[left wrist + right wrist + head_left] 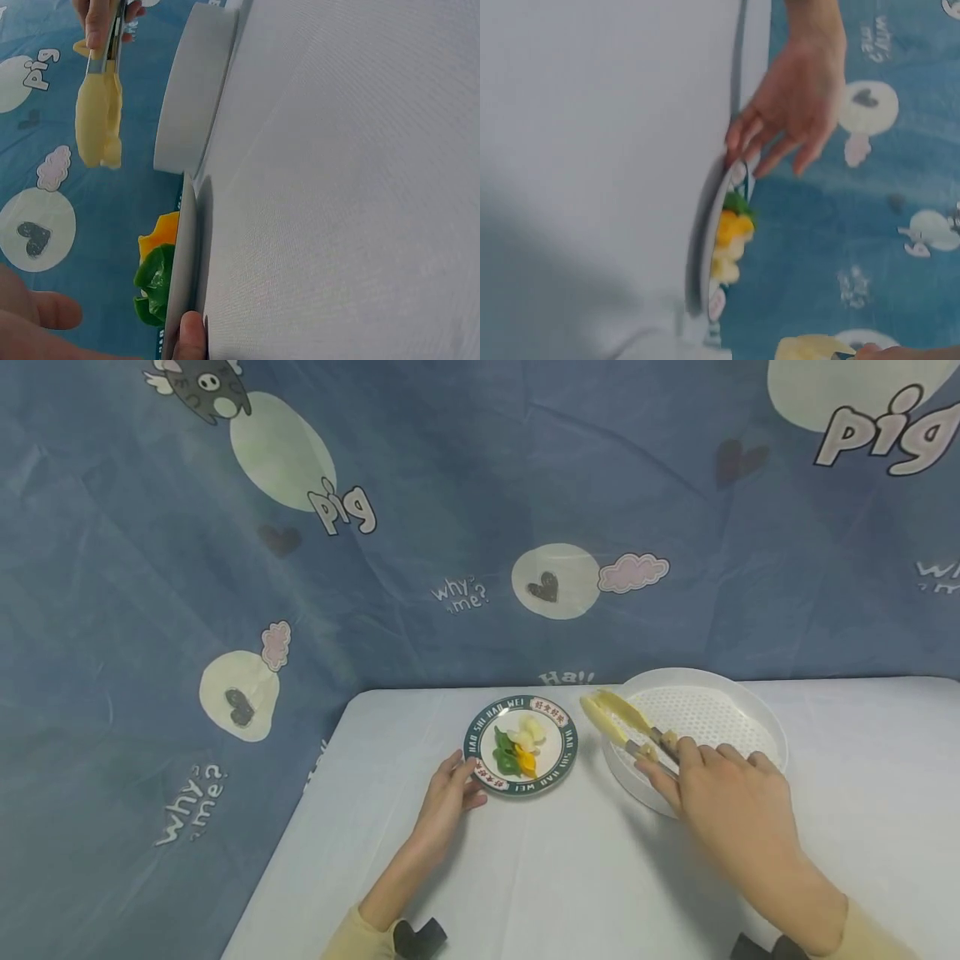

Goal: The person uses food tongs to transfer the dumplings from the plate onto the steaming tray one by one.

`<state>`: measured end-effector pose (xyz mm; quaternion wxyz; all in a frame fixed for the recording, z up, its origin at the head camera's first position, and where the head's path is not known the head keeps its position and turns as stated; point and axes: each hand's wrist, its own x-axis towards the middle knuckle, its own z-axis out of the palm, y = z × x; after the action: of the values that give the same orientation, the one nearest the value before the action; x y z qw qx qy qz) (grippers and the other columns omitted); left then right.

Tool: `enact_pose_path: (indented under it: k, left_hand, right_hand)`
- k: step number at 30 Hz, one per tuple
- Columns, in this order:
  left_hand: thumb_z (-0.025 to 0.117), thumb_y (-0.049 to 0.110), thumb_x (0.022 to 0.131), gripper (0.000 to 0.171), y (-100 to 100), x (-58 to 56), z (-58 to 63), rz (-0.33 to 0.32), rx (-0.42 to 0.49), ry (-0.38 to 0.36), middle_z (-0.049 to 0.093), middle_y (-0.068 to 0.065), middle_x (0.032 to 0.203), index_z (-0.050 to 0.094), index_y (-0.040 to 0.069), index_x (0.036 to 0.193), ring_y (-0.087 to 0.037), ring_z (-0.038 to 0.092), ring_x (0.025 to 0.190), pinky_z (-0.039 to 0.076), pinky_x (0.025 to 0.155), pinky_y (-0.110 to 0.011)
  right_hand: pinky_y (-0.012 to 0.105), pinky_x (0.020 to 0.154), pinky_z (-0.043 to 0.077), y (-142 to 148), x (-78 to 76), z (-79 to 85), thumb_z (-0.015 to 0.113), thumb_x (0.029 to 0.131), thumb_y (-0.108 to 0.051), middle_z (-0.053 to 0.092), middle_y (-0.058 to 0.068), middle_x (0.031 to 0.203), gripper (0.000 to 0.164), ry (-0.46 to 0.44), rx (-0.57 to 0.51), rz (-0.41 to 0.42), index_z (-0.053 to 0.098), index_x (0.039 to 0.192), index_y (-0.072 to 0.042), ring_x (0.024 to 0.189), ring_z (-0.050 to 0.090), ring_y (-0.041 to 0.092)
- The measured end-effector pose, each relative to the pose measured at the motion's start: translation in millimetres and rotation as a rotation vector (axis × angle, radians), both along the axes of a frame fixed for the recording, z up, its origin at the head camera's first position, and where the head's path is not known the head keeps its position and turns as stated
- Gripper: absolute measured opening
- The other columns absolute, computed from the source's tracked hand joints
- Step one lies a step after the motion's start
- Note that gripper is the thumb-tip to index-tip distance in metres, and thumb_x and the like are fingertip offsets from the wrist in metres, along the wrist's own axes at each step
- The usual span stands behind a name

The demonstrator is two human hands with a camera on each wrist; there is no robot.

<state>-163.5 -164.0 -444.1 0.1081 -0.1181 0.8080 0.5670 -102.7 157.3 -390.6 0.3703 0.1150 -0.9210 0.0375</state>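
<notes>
My right hand (pixel 738 806) grips a pair of tongs (pixel 663 760) with metal arms and pale yellow tips. The tips stand apart above the left rim of a round white tray (pixel 776 727) with a dimpled bottom. To the left lies a small plate (pixel 561 760) with a green lettered rim. On it are green pepper-like pieces (pixel 504 758), a yellow-orange piece (pixel 525 762) and pale pieces (pixel 531 733). My left hand (pixel 446 802) touches the plate's lower left rim with relaxed fingers; its thumb (pixel 56 310) is off the plate in the left wrist view.
A white cloth covers the table (pixel 555 877). Behind it and at the left hangs a blue printed curtain (pixel 450 485), close to the table's far edge. The tray's raised side wall (pixel 196 90) stands a short way beyond the plate in the left wrist view.
</notes>
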Motion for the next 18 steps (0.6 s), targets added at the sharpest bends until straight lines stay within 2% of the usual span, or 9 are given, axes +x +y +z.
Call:
enact_pose_path:
  k: [2, 9, 18]
  left_hand:
    - [0.041, 0.044, 0.113, 0.076, 0, -0.8, 0.1, -0.004, 0.010, 0.005, 0.052, -0.024, 0.157, 0.019, -0.003, 0.170, -0.032, 0.066, 0.133, 0.060, 0.113, -0.040]
    - [0.041, 0.040, 0.113, 0.075, -3, -1.8, -0.9, -0.015, 0.048, 0.014, 0.046, -0.026, 0.163, 0.022, -0.008, 0.167, -0.036, 0.061, 0.140, 0.061, 0.112, -0.038]
    - [0.041, 0.039, 0.113, 0.074, -3, -2.2, -1.0, -0.018, 0.062, 0.012, 0.044, -0.026, 0.164, 0.022, -0.008, 0.167, -0.036, 0.060, 0.141, 0.061, 0.112, -0.037]
  right_hand:
    - [0.034, 0.045, 0.026, 7, -0.2, -0.1, 0.009, 0.111, -0.071, 0.033, 0.005, 0.048, 0.088, 0.007, -0.003, -0.017, 0.047, 0.067, -0.006, 0.047, 0.047, 0.030]
    - [0.030, 0.045, 0.018, 23, 0.3, -11.2, 0.013, 0.113, -0.068, 0.026, 0.002, 0.048, 0.081, 0.037, -0.004, -0.019, 0.036, 0.063, -0.009, 0.042, 0.035, 0.025]
    - [0.033, 0.042, 0.021, 28, -2.4, -27.4, 0.008, 0.111, -0.070, 0.031, 0.005, 0.046, 0.087, 0.019, 0.001, -0.018, 0.042, 0.063, -0.007, 0.041, 0.039, 0.028]
